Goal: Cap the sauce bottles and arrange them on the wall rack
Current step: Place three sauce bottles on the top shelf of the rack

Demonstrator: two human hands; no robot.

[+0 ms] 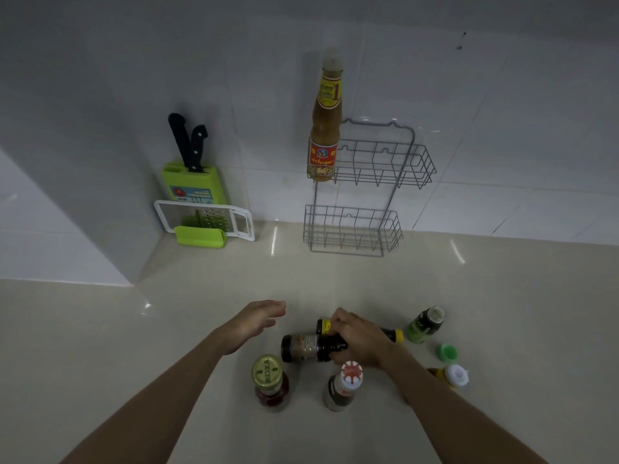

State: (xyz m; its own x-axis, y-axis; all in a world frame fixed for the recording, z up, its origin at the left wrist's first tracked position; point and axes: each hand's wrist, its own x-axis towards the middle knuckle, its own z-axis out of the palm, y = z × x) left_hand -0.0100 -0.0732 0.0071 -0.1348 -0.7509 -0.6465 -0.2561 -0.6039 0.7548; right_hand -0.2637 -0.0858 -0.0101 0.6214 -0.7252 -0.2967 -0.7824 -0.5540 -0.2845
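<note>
A two-tier wire rack (402,162) hangs on the tiled wall. One tall capped sauce bottle (324,128) stands at the left end of its upper tier. On the counter, my right hand (358,339) is shut on a dark bottle (304,348) lying on its side. Behind it lies another dark bottle with a yellow cap (397,334). My left hand (256,321) hovers open just left of them. Near me stand a jar with a gold lid (269,380) and a red-and-white capped bottle (345,383). A green bottle (425,324), a loose green cap (448,352) and a yellow bottle (452,376) sit right.
A green knife block (194,182) with two black-handled knives stands in the corner to the left, with a white and green grater (204,222) leaning in front of it. The rack's lower tier (351,229) holds nothing. The beige counter (134,346) runs wide to the left.
</note>
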